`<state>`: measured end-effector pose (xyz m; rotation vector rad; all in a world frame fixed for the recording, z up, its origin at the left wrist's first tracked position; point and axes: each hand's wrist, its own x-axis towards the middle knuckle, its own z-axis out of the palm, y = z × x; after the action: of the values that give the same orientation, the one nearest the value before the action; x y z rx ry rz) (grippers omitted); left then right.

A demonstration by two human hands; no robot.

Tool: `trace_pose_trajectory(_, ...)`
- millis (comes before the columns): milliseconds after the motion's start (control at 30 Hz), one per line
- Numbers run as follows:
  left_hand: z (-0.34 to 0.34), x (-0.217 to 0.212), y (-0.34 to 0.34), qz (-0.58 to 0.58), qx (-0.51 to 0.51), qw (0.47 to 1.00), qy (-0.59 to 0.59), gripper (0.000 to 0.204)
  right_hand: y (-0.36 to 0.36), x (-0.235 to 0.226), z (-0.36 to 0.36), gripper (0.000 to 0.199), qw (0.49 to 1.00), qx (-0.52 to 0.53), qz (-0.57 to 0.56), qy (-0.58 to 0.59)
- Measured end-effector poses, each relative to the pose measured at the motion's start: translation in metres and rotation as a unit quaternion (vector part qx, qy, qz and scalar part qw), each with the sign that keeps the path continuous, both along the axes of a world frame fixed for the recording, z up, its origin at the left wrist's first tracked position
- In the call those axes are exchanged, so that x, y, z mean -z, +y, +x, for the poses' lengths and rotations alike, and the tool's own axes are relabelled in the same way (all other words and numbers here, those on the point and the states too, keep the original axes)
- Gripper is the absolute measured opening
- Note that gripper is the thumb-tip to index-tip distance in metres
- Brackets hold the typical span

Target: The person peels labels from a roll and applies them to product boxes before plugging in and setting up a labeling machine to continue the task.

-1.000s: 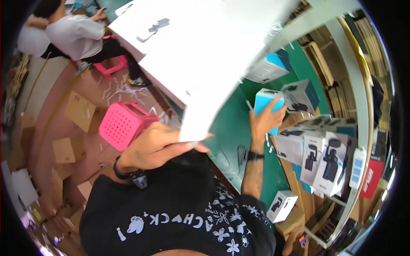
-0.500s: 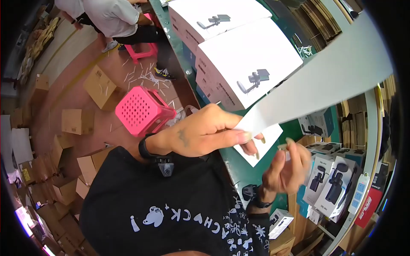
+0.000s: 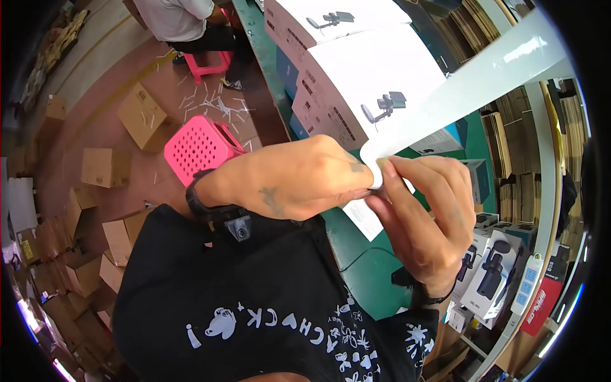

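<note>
Both hands meet close under the camera on the near end of a long white sheet [image 3: 484,70], seen edge-on and slanting up to the right. My left hand [image 3: 299,178] pinches its corner from the left. My right hand [image 3: 426,216] grips the same corner from the right, fingers curled over it. Behind the hands lie large white boxes [image 3: 356,83] printed with a grey device picture, on a green table [image 3: 356,254].
Small white and dark product boxes [image 3: 490,274] stand at the right, beside a white power strip [image 3: 528,286]. A pink perforated stool [image 3: 197,146] stands on the brown floor among cardboard boxes [image 3: 140,114]. Another person [image 3: 184,22] sits at the top. Flat cardboard stacks [image 3: 509,140] lie far right.
My right hand has come off the small boxes and risen to join my left hand on the sheet's corner. The sheet has swung from overhead to slant up-right.
</note>
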<state>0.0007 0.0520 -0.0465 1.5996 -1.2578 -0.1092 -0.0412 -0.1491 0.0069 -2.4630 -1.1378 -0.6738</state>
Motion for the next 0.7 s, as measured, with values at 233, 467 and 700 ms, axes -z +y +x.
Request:
trace_pose_trajectory(233,0.001,-0.013,-0.013,0.096,0.032,0.994,-0.046,0.009,-0.021,-0.006,0.009,0.034,0.998,-0.061,-0.015,0.001)
trace_pose_trajectory(467,-0.019,-0.026,-0.054,0.139,-0.077,0.984,-0.084,0.008,-0.066,-0.001,0.015,0.029,0.996,-0.091,0.014,-0.022)
trace_pose_trajectory(700,-0.038,-0.005,-0.086,0.108,-0.163,0.981,0.004,0.03,-0.141,0.013,0.007,0.024,0.985,-0.086,0.144,0.03)
